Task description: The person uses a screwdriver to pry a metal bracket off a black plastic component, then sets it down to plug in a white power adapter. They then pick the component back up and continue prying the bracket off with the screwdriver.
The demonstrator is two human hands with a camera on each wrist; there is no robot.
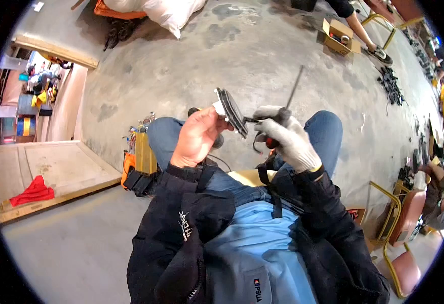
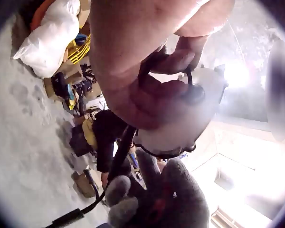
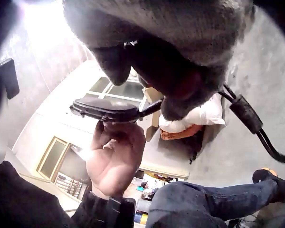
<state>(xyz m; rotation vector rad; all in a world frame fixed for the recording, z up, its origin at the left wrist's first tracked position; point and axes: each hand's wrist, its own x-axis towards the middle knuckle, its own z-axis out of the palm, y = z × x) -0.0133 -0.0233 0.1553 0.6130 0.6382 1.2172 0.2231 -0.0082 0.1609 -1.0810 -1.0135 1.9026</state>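
Observation:
My bare left hand [image 1: 199, 133] holds a round, flat unit [image 1: 232, 111] with a black rim and a white back, tilted on edge. In the right wrist view the unit's [image 3: 104, 110] pale domed face is turned up, the hand beneath it. A short black cable [image 1: 251, 120] leads from its rim to my gloved right hand [image 1: 293, 144]. That hand grips a tool with a long thin metal shaft [image 1: 296, 86] pointing up and away, seemingly a screwdriver; red shows near its palm. In the left wrist view, grey glove fingers [image 2: 180, 190] sit just below the unit.
A wooden panel [image 1: 54, 172] with a red cloth [image 1: 33, 191] lies at left. Beside my left knee stands a yellow tool case [image 1: 145, 154]. Ahead are a white sack [image 1: 174, 15] and an open carton [image 1: 337, 38] near another person's foot. Chairs [image 1: 407, 218] stand at right.

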